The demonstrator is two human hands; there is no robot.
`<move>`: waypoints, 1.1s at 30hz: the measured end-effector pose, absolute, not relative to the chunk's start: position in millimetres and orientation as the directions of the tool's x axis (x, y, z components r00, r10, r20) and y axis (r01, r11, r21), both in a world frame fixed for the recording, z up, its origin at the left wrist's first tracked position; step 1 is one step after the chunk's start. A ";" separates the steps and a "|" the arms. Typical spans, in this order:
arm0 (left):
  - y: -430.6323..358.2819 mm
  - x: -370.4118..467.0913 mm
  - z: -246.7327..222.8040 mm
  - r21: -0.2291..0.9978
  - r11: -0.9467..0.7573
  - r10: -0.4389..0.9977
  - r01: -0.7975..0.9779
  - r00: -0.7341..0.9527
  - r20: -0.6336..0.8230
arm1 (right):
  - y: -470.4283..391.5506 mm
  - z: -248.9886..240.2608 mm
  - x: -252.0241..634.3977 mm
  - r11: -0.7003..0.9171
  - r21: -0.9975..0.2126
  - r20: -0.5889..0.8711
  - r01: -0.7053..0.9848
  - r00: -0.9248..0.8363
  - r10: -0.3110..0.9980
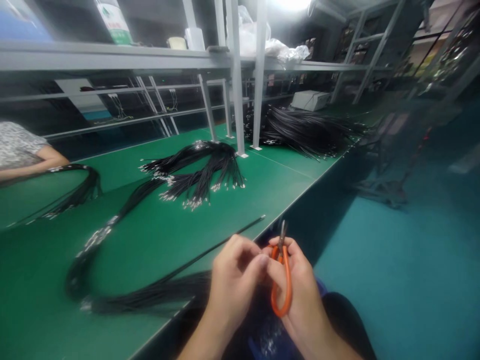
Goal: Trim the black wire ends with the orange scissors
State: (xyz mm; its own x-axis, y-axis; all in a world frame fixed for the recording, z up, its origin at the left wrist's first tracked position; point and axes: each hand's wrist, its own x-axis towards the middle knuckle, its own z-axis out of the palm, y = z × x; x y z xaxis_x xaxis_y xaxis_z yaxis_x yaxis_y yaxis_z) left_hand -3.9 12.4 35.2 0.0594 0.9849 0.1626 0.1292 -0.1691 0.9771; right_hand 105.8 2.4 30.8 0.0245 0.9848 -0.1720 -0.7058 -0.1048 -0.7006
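My right hand is wrapped round a pair of scissors with orange handles, their short metal blades pointing up and away. Beside it, thumb against fingers, my left hand is closed in a pinch that touches the right fingertips. Whatever lies in that pinch is hidden or too small to make out. A single black cable with a metal tip runs past the far side of my left hand, over the green table. Left of my hands, a long bundle of black cables curves across the tabletop.
Further back on the green table lie more black cable bundles with silvery ends, and a large heap of cables. Metal posts hold a shelf. At the left, another person's arm rests by a cable bundle.
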 end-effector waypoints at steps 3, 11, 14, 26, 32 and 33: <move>16.1 -4.3 37.2 0.994 -0.098 0.990 -0.055 0.100 0.103 | 1.9 30.0 105.9 -0.101 -0.699 -0.145 -0.708 0.002 0.989; 15.5 -4.7 29.9 0.939 0.079 0.982 -0.334 0.187 -0.016 | 3.0 22.8 106.9 -0.124 -0.659 -0.173 -0.742 -0.010 0.985; 14.8 -2.7 30.5 0.935 0.074 0.981 -0.348 0.193 -0.006 | 3.1 23.2 105.6 -0.119 -0.665 -0.167 -0.737 -0.008 0.986; 16.0 -3.0 30.7 0.910 0.088 0.982 -0.406 0.191 -0.010 | 5.2 22.5 107.5 -0.179 -0.586 -0.190 -0.790 -0.080 0.978; 16.7 -2.5 36.0 0.880 0.138 0.981 -0.455 0.186 -0.058 | 5.7 20.1 107.1 -0.156 -0.584 -0.160 -0.797 -0.076 0.984; 16.7 -3.0 37.1 0.867 0.166 0.978 -0.470 0.194 -0.082 | 5.7 19.8 107.0 -0.156 -0.584 -0.152 -0.797 -0.082 0.985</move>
